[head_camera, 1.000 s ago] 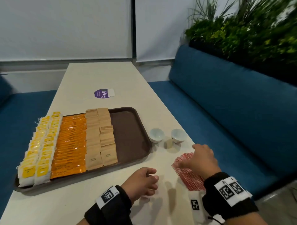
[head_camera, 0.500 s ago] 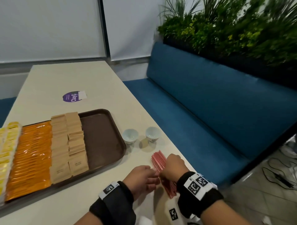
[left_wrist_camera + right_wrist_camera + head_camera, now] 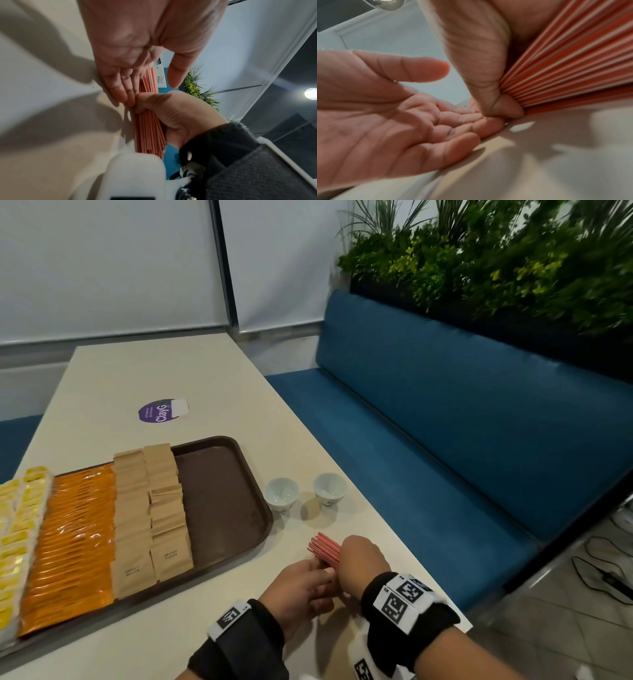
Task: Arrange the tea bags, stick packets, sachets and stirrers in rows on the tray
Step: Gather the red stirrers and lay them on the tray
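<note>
From the head view, a bundle of red stirrers (image 3: 325, 549) is seen gathered on the table (image 3: 205, 378), clasped from above by the right hand (image 3: 361, 561), whose fingers are curled round it, while the left hand (image 3: 298, 590) is laid against the bundle's near side, fingers extended. Just beyond the hands two small white cups (image 3: 281, 494) are stood side by side; to the left of the left hand lies the brown tray (image 3: 222, 491), filled from its far left with yellow tea bags (image 3: 20, 525), orange stick packets (image 3: 78, 542) and two rows of brown paper sachets (image 3: 150, 508) (the strip of tray nearest the hands is bare). A purple round sticker (image 3: 157, 412) is seen well beyond the tray. From the left wrist view, the left palm (image 3: 137, 40) is shown flat and relaxed, fingertips (image 3: 120, 93) touching the table and the side of the stirrers (image 3: 149, 129), with the right hand (image 3: 180, 115) wrapped round the sticks. From the right wrist view, the fanned stirrers (image 3: 573, 67) are pinched under the right thumb (image 3: 479, 60), and the left hand (image 3: 393, 115) is held palm up and slack, nothing grasped in it.
</note>
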